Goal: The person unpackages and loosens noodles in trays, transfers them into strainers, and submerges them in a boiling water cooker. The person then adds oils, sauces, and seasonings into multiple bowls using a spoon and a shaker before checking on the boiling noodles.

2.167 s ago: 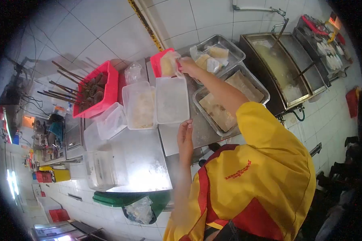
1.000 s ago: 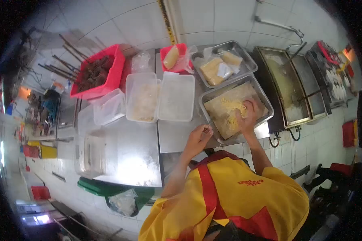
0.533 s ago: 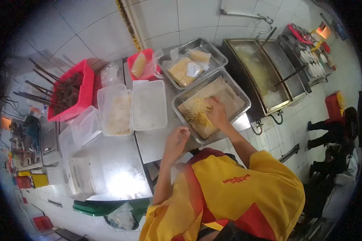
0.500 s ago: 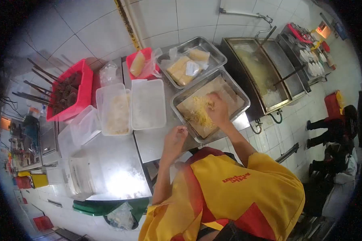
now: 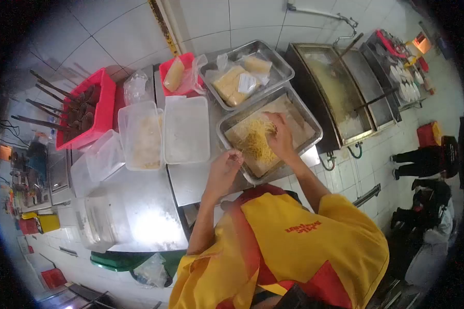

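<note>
Resting our right grip (image 5: 279, 136) on a pile of yellow noodle-like strands (image 5: 260, 140) here, curled against the right side of it, though we honestly can't tell if it's pinching any; the strands sit just left of that grip, on brown paper (image 5: 298, 114) inside a metal tray (image 5: 317, 135). Our left grip (image 5: 224, 167) is half-curled beside the tray's left rim, and we can't make out whether it's pressed together. Past the right grip we've got a second tray (image 5: 281, 66) holding bagged yellow packs (image 5: 229, 87), and left of our left grip there's a frosted plastic tub (image 5: 186, 131) on the worktop (image 5: 189, 181).
</note>
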{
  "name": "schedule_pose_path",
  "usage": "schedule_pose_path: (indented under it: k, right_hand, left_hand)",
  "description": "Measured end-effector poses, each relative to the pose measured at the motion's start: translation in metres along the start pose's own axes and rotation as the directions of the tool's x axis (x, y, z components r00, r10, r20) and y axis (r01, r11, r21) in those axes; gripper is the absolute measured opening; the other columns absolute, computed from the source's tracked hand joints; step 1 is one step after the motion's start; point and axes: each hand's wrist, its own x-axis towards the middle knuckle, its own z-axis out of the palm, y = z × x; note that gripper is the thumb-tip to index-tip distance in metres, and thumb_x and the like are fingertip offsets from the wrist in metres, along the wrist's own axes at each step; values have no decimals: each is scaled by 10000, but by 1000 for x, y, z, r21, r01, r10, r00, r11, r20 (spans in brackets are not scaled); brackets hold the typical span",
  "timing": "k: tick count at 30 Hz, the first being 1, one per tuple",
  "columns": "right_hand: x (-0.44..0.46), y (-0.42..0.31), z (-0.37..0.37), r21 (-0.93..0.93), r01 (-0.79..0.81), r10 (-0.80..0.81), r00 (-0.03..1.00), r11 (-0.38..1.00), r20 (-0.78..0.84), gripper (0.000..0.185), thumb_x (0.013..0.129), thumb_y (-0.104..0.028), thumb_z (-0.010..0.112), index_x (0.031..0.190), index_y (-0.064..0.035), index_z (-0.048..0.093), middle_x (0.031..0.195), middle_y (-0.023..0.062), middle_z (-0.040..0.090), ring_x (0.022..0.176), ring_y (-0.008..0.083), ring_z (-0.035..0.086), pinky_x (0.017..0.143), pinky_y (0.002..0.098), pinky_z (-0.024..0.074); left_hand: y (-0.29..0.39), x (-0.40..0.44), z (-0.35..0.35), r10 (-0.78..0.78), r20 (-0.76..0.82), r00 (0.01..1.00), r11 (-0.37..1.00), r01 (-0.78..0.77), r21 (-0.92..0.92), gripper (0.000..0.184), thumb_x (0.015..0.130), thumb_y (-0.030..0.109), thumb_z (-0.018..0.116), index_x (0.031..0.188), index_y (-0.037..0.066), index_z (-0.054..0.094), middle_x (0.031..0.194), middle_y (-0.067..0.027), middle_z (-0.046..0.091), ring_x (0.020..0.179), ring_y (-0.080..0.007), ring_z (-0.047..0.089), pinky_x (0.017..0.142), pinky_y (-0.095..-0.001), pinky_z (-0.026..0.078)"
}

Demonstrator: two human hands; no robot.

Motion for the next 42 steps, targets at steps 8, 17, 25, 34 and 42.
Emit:
schedule_pose_path:
  k: [8,17,25,34,42]
  right_hand:
    - [79,-92,-91,377,218,-146,967,900,-210,499,680,104,549,1155,-47,570,1087,114,516,983,216,542,826,283,454]
    - [5,25,-48,-110,-54,89,935,993,345,566,656,-68,692,1196,-12,529,1155,203,527,1102,322,513,973,380,399]
    - [21,-9,-57,-135,-395,416,830,909,371,276,658,-49,675,924,-31,605,1016,185,593,1064,373,521,930,417,415]
    - [-55,68,24,-365,-4,132,936,931,327,477,646,-109,679,1108,-19,597,1061,197,596,1076,354,533,923,417,425]
    - [-45,33,30,-703,-36,28,999,710,-23,332,675,-5,625,1002,25,578,1001,197,586,967,386,547,834,438,443]
  left_hand:
    - [-34,110,55,266,147,953,740,-299,602,541,805,164,671,1289,34,468,1255,-170,521,1165,-320,492,978,-434,382]
    - [12,118,37,-126,279,952,857,246,-453,440,838,50,524,1274,7,477,1054,-19,610,951,-82,546,824,-231,429]
    - [10,118,7,-6,421,907,997,-26,68,399,859,162,549,1223,4,506,1114,-114,612,1014,-223,583,876,-307,443]
    - [7,65,-56,109,438,893,925,-252,285,392,864,272,609,1167,29,556,1078,-181,614,997,-327,588,842,-382,466]
    - [-24,37,-360,327,-388,862,927,-213,310,296,865,79,537,1153,34,590,1065,-86,634,987,-190,595,880,-326,459]
